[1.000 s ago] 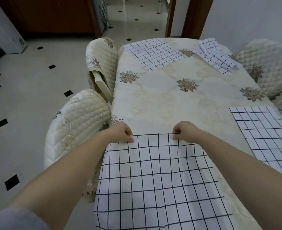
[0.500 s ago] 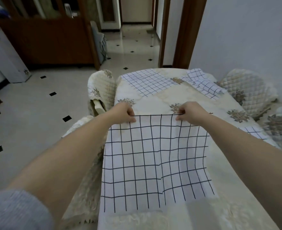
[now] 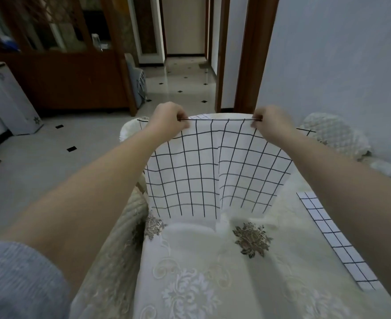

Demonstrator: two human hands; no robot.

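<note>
A white cloth with a black grid [image 3: 212,166] hangs in the air above the table [image 3: 212,272], stretched between my two hands. My left hand [image 3: 166,118] pinches its top edge near the left corner. My right hand [image 3: 270,122] pinches the same edge near the right corner. The cloth sags and creases down the middle, and its lower edge hangs just over the cream floral tablecloth. Both arms reach forward over the table.
Another grid cloth [image 3: 334,240] lies flat on the table at the right, partly under my right arm. Quilted chair backs stand at the left [image 3: 120,226] and far right [image 3: 334,137]. Beyond are a tiled floor, a wooden cabinet [image 3: 70,74] and a door frame [image 3: 254,54].
Both hands have lifted the grid cloth off the table and carried it up and away from me; it now hangs freely. The camera has tilted up towards the hallway.
</note>
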